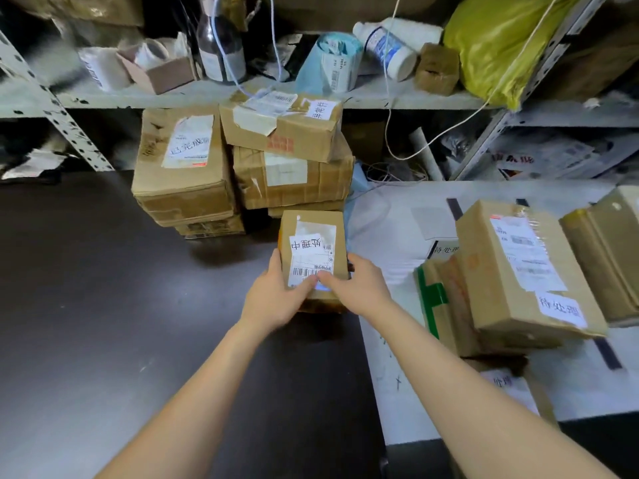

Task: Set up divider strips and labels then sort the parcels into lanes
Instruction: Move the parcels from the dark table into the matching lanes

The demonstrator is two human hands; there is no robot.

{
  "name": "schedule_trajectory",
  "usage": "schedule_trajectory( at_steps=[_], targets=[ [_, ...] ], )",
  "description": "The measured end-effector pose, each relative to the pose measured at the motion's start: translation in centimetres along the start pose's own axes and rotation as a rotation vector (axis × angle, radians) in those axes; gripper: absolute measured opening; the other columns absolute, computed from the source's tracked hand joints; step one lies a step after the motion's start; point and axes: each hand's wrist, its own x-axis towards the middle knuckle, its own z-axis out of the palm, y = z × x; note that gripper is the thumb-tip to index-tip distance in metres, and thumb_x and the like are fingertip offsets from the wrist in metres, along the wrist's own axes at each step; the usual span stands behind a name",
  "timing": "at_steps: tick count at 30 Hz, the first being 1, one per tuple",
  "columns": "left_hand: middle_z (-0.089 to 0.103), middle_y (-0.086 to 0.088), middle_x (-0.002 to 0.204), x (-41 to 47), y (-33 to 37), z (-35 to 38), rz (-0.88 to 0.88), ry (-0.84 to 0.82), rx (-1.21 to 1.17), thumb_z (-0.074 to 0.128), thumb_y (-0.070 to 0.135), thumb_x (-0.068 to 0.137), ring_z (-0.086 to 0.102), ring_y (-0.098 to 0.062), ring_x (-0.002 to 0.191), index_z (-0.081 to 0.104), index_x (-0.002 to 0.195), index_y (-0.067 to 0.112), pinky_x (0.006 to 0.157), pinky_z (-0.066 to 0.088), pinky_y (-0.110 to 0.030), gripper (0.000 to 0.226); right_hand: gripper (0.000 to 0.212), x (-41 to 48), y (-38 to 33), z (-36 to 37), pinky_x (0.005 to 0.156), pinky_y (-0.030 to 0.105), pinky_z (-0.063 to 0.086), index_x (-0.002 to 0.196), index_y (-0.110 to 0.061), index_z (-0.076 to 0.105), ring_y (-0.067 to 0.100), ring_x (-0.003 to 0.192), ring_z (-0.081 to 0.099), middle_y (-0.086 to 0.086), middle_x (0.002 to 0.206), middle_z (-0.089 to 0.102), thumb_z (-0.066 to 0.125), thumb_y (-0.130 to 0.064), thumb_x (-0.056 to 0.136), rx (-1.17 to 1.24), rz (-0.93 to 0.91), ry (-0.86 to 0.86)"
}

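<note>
A small cardboard parcel [313, 236] with a white shipping label and a handwritten paper tag is held at the centre, over the dark table [86, 288]. My left hand [273, 299] grips its near left side, thumb on the label. My right hand [359, 288] grips its near right side, thumb on the barcode. Behind it stand two stacks of labelled parcels, a left stack [183, 174] and a right stack [290, 150]. On the white surface [387, 236] to the right lie more tagged parcels [518, 271]. A dark strip [454, 207] shows on the white surface behind them.
A metal shelf [207, 95] runs along the back, carrying a dark bottle [221, 46], a white bottle [387, 50], a blue-wrapped package [328, 63] and a yellow bag [498, 39]. White cords [389, 115] hang down from above. Another parcel [508, 385] lies at the near right.
</note>
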Motion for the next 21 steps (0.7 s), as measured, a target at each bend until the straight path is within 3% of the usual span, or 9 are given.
schedule_trajectory(
  at_steps=[3, 10, 13, 16, 21],
  targets=[
    [0.065, 0.001, 0.131, -2.0, 1.3, -0.4, 0.01, 0.085, 0.025, 0.063, 0.056, 0.09, 0.06, -0.03, 0.116, 0.04, 0.141, 0.029, 0.087, 0.05, -0.041, 0.062, 0.05, -2.0, -0.7, -1.2, 0.086, 0.024, 0.055, 0.133, -0.025, 0.062, 0.01, 0.113, 0.065, -0.01, 0.13, 0.068, 0.076, -0.041, 0.088, 0.018, -0.048, 0.003],
    [0.068, -0.005, 0.127, -10.0, 7.5, -0.9, 0.022, 0.39, 0.081, 0.055, 0.062, 0.09, 0.059, -0.037, 0.118, 0.044, 0.144, 0.03, 0.09, 0.048, -0.046, 0.064, 0.046, -8.9, -2.3, -7.9, 0.094, 0.037, 0.056, 0.125, -0.028, 0.067, 0.014, 0.109, 0.067, -0.009, 0.121, 0.072, 0.075, -0.047, 0.085, 0.049, -0.219, 0.014],
    [0.069, -0.006, 0.124, -14.9, 11.9, -0.3, 0.064, 0.484, 0.1, 0.054, 0.061, 0.091, 0.06, -0.038, 0.115, 0.047, 0.142, 0.028, 0.088, 0.046, -0.045, 0.06, 0.044, -13.2, -2.2, -12.5, 0.092, 0.035, 0.055, 0.124, -0.028, 0.067, 0.013, 0.107, 0.066, -0.011, 0.117, 0.071, 0.074, -0.048, 0.086, 0.068, -0.308, 0.024],
    [0.069, -0.005, 0.122, -19.7, 16.7, 0.9, 0.118, 0.538, 0.097, 0.054, 0.062, 0.091, 0.061, -0.037, 0.113, 0.05, 0.138, 0.027, 0.086, 0.044, -0.043, 0.059, 0.041, -17.3, -1.3, -17.5, 0.087, 0.03, 0.054, 0.121, -0.029, 0.069, 0.01, 0.103, 0.066, -0.014, 0.111, 0.071, 0.073, -0.05, 0.086, 0.083, -0.373, 0.064],
    [0.07, -0.009, 0.118, -25.6, 24.4, 5.1, 0.182, 0.537, 0.119, 0.05, 0.068, 0.087, 0.062, -0.039, 0.109, 0.055, 0.13, 0.027, 0.087, 0.047, -0.043, 0.059, 0.044, -22.8, 2.0, -26.2, 0.09, 0.039, 0.057, 0.119, -0.028, 0.072, 0.011, 0.1, 0.068, -0.012, 0.109, 0.074, 0.072, -0.054, 0.083, 0.084, -0.403, 0.159]
  ],
)
